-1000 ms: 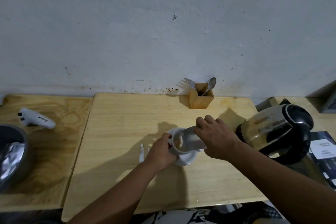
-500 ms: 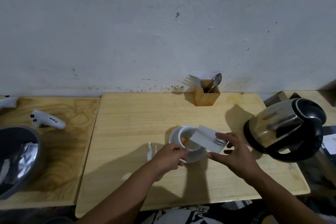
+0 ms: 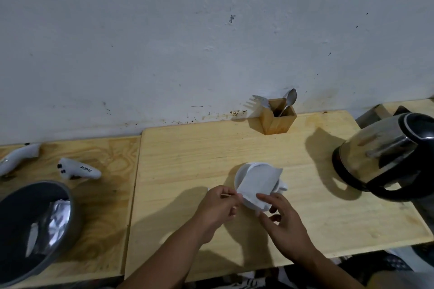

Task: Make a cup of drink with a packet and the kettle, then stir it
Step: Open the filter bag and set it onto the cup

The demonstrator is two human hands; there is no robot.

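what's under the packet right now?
The white packet, held by both the left hand and right hand, lies over the white cup and saucer. Only the cup's rim shows; its contents are covered.

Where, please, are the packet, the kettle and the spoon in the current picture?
packet (image 3: 257, 185): head view, middle of its white face, above the cup.
kettle (image 3: 385, 155): head view, on its shiny steel body.
spoon (image 3: 291, 97): head view, on its bowl, sticking up from the wooden holder (image 3: 278, 122).
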